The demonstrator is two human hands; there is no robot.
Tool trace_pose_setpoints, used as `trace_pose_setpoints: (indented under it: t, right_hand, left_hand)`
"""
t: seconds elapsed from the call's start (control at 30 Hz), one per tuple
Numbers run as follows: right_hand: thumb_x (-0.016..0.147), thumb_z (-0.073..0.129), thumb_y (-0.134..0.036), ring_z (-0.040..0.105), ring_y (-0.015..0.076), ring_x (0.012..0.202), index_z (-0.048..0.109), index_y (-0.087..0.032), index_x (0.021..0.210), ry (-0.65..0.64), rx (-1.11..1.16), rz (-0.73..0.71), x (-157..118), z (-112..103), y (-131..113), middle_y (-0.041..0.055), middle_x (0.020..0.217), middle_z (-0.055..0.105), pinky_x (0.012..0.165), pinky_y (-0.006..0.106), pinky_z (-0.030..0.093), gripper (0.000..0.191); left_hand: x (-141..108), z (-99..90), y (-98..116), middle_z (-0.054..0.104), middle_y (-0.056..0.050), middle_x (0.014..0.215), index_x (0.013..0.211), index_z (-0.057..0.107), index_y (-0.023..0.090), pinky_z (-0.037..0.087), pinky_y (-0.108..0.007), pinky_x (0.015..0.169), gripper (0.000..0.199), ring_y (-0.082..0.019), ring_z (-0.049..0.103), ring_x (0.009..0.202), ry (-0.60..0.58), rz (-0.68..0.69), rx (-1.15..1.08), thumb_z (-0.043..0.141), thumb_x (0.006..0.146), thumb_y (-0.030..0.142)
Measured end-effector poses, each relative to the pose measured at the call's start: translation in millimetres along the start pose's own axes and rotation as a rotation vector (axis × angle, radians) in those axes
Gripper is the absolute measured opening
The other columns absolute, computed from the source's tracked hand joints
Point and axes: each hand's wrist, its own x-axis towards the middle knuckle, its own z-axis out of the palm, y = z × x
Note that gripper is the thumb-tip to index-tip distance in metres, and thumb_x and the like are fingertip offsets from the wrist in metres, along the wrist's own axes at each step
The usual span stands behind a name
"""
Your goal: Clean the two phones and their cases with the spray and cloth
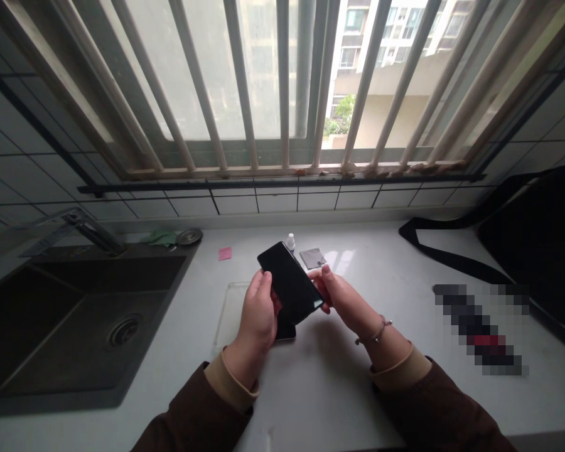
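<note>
A black smartphone is held up at a slant over the counter, its dark glossy face towards me. My left hand grips its left long edge, the thumb at the front edge. At the lower right end, my right hand holds the edge, with fingers partly hidden behind it. Beneath the phone, another flat dark object shows only its lower end. A clear phone case lies left of it, partly covered by my left hand. Behind the phone stand a small white-capped bottle and, lying flat, a grey square cloth or packet.
A pink paper slip lies on the white counter. At left is a dark sink with a faucet, green cloth and metal strainer. A black bag with its strap and a blurred-out object are at right.
</note>
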Motion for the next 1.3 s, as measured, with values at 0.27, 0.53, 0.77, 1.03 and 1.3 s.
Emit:
trace_pose_setpoints:
  t: [0.27,0.53,0.77,1.03,1.3]
  right_hand:
    - [0.102,0.046,-0.074,0.064,0.0208,0.081,0.071,-0.017,0.104,0.213,-0.049,-0.022,8,-4,13,0.0058,0.090,0.071,0.071,0.030,0.050,0.063]
    - [0.108,0.033,-0.061,0.067,0.0245,0.083,0.070,-0.018,0.092,0.358,-0.423,0.090,13,-16,19,0.0081,0.089,0.075,0.072,0.032,0.046,0.058]
    - [0.112,0.027,-0.046,0.071,0.0256,0.098,0.072,-0.019,0.098,0.385,-0.769,0.185,13,-24,18,0.0128,0.105,0.079,0.080,0.031,0.046,0.055]
    - [0.115,0.026,-0.040,0.073,0.0273,0.098,0.073,-0.018,0.100,0.362,-0.925,0.253,12,-17,19,0.0159,0.106,0.080,0.078,0.032,0.044,0.054]
    - [0.113,0.038,-0.047,0.076,0.0335,0.094,0.067,-0.014,0.111,0.374,-1.052,0.338,10,-13,16,0.0204,0.099,0.079,0.072,0.035,0.044,0.045]
  left_hand:
    - [-5,-4.7,-12,0.077,-0.007,0.096,0.127,0.071,0.023,0.054,-0.026,0.056,0.039,-0.021,0.072,0.074,-0.313,-0.208,0.379,0.068,0.097,0.047]
    - [6,-13.4,3,0.075,-0.011,0.100,0.122,0.068,0.018,0.060,-0.040,0.082,0.036,-0.026,0.073,0.089,-0.239,0.144,0.961,0.046,0.107,0.043]
    - [-2,-16.3,6,0.063,-0.019,0.124,0.134,0.062,0.012,0.048,-0.050,0.104,0.050,-0.038,0.060,0.118,-0.086,0.392,1.767,0.067,0.097,0.044]
    - [-7,-10.8,-5,0.058,-0.022,0.121,0.151,0.050,0.010,0.047,-0.046,0.101,0.075,-0.041,0.061,0.114,-0.063,0.258,1.922,0.073,0.090,0.047]
    - [-2,-9.8,-7,0.061,-0.024,0.119,0.148,0.042,0.004,0.047,-0.045,0.101,0.085,-0.042,0.064,0.113,-0.001,0.196,1.870,0.076,0.080,0.041]
